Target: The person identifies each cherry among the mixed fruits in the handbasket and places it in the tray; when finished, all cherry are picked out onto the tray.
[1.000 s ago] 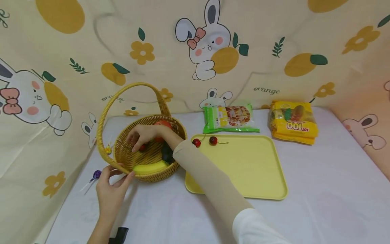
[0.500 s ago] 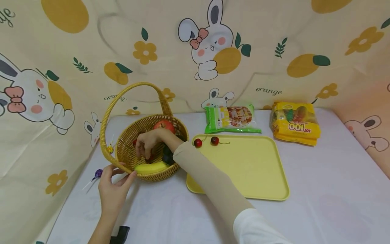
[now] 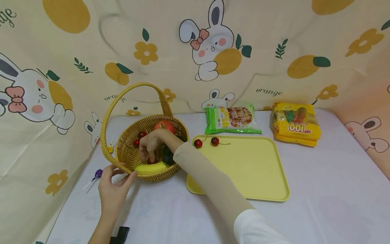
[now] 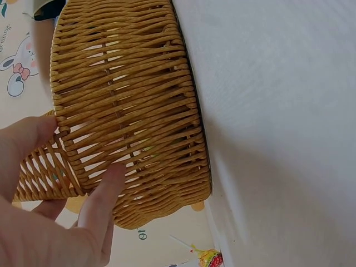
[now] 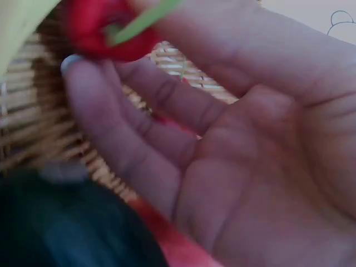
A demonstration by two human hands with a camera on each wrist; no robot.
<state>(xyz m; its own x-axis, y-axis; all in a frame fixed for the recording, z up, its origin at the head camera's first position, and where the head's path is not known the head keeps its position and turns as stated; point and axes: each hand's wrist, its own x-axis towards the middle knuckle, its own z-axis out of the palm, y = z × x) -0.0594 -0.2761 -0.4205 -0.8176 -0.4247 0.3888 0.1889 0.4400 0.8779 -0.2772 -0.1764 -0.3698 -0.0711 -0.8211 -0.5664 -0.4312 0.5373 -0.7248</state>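
A yellow wicker basket (image 3: 122, 152) with a tall handle stands on the left of the table. My left hand (image 3: 112, 189) grips its near left side at the foot of the handle; in the left wrist view the fingers (image 4: 105, 194) lie against the woven wall. Reaching inside, my right hand (image 3: 150, 144) pinches a red cherry (image 5: 111, 33) with a green stem between thumb and fingertips, close above the basket floor. Around it lie a banana (image 3: 151, 168), a dark green rounded fruit (image 3: 168, 156), a large red fruit (image 3: 165, 126) and more cherries (image 3: 142, 135).
A yellow tray (image 3: 243, 173) is right of the basket, with two cherries (image 3: 215, 141) at its far left corner. Behind it lies a green snack packet (image 3: 233, 119), and further right a yellow candy bag (image 3: 295, 123). Lollipops (image 3: 98, 174) lie left of the basket.
My right hand has moved down and toward the near side inside the basket, onto a cherry beside the banana, uncovering other cherries at the back. The left hand keeps its hold.
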